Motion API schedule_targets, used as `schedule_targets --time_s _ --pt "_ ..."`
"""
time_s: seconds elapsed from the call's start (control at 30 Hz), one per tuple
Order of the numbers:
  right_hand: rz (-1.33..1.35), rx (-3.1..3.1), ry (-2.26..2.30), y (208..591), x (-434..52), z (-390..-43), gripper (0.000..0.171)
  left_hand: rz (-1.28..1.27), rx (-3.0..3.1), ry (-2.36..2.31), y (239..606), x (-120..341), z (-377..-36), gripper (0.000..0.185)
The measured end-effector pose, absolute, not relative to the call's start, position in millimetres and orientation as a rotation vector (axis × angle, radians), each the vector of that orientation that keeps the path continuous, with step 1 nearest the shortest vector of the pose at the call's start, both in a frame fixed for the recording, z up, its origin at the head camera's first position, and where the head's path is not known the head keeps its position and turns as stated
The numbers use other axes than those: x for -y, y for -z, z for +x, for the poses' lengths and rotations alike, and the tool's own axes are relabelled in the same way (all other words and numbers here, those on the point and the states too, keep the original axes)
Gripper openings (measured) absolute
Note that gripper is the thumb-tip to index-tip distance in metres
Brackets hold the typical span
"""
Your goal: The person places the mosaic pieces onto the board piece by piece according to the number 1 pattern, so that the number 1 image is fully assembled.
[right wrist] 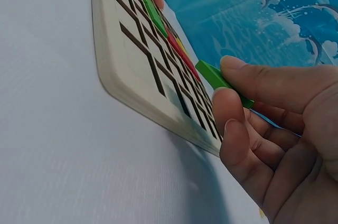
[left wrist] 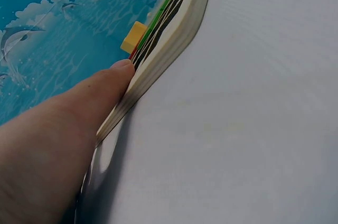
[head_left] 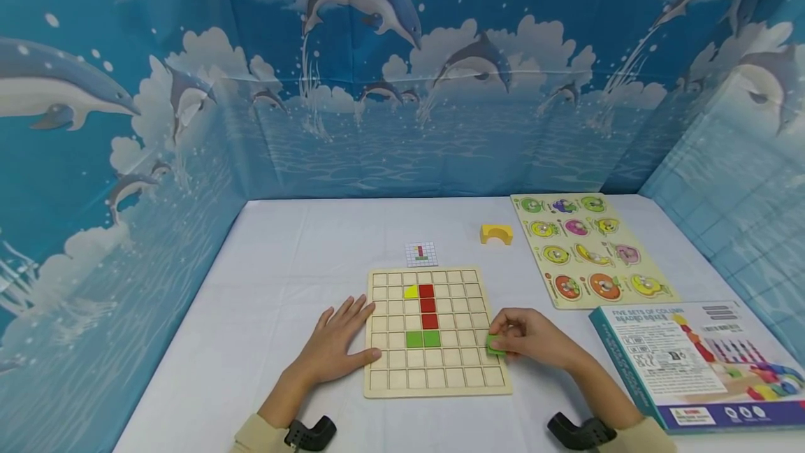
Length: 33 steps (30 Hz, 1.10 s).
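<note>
A wooden grid board [head_left: 436, 377] lies flat on the table. Three red square tiles [head_left: 428, 305] form a column in it, beside a yellow rounded tile [head_left: 411, 291]; two green tiles [head_left: 414, 339] sit side by side lower down. With fingers spread and straight, my left hand [head_left: 333, 349] touches the board's left edge. Between thumb and fingers, my right hand [head_left: 533, 338] pinches another green tile [right wrist: 211, 76] near the board's right edge. In the left wrist view, the thumb [left wrist: 108, 84] rests at the board's side [left wrist: 171, 42].
Behind the board lies a small pattern card [head_left: 412, 255]. A yellow arch block [head_left: 496, 233] stands farther back. At the right are a fruit puzzle board [head_left: 534, 257] and a toy box [head_left: 666, 362]. A dolphin-print cloth [head_left: 390, 138] encloses the table's back and sides.
</note>
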State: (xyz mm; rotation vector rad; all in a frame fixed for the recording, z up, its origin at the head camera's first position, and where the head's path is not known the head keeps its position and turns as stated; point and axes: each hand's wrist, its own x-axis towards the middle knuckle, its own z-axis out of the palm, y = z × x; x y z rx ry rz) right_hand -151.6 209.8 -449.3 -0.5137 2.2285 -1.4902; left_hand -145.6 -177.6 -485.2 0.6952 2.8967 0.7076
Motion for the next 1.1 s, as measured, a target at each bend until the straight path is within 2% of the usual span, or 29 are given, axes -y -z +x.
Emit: schedule_targets --time_s 1.1 --pt "-0.602 -2.160 1.506 451 -162 -166 0.017 0.706 -2.903 -0.708 486 178 -146 0.085"
